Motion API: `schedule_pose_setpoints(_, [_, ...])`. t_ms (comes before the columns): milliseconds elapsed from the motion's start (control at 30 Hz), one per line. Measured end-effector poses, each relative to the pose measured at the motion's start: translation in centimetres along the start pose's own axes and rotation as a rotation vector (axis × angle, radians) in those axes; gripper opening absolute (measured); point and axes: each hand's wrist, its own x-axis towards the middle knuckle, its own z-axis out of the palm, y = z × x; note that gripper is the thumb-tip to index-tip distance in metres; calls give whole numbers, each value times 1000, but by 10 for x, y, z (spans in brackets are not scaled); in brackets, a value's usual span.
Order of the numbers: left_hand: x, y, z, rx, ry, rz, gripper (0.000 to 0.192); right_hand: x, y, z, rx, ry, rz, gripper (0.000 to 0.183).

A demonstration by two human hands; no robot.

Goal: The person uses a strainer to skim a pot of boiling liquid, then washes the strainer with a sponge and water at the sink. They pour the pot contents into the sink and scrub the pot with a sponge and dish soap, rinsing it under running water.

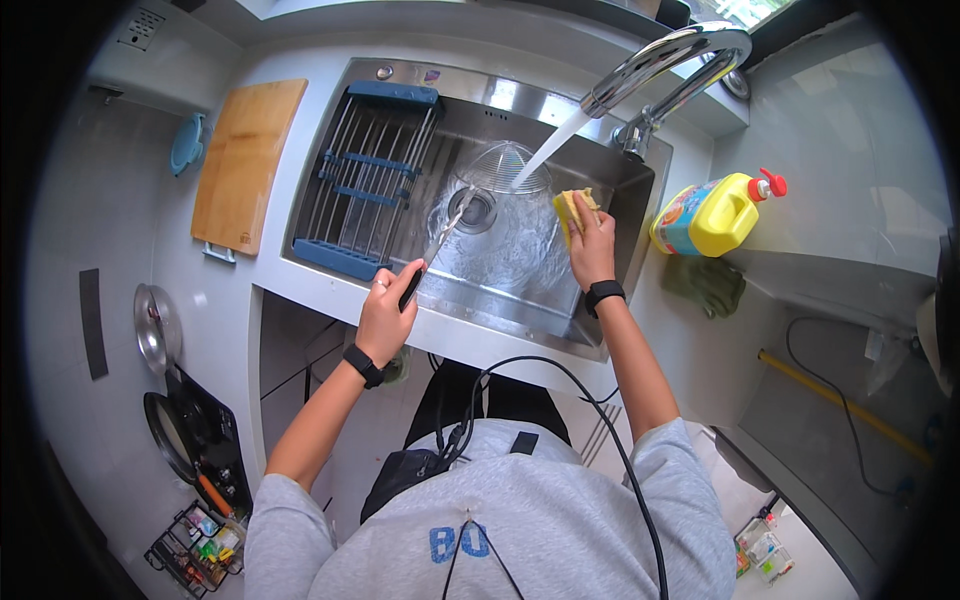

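Note:
My left hand (388, 311) grips the black handle of a wire-mesh strainer (506, 169), whose round wire head lies in the stainless steel sink (517, 289) near the drain (472, 210). Water runs from the chrome faucet (652, 64) onto the wire head and spreads over the sink floor. At the sink's right side, my right hand (592, 247) holds a yellow sponge (566, 214) between thumb and fingers, apart from the strainer. The exact form of the wire head is partly blurred by the water.
A blue and steel dish rack (367, 176) fills the sink's left part. Left of it lies a wooden cutting board (247, 165). A yellow pump bottle (709, 214) and a dark green cloth (705, 285) are on the right counter. A black cable (622, 457) loops before my body.

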Motion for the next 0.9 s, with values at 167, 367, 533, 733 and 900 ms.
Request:
schedule_pose_setpoints(167, [18,9,11,40,-1,60,52,-10,-11,-7,123,-7,-24,50])
schedule_pose_setpoints(367, [39,23,21,67,-32,62,51,-17,-12,-15,298,19,57,44])
schedule_pose_setpoints(533, [46,28,29,119,-86,74,49,-12,-1,-18,806,-67,209,48])
schedule_pose_setpoints(733, [38,23,25,78,-93,56,49,-9,-12,-25,1000,-220,432,51])
schedule_pose_setpoints(900, [23,11,8,50,-40,24,49,8,-29,-6,1057,-393,475,52])
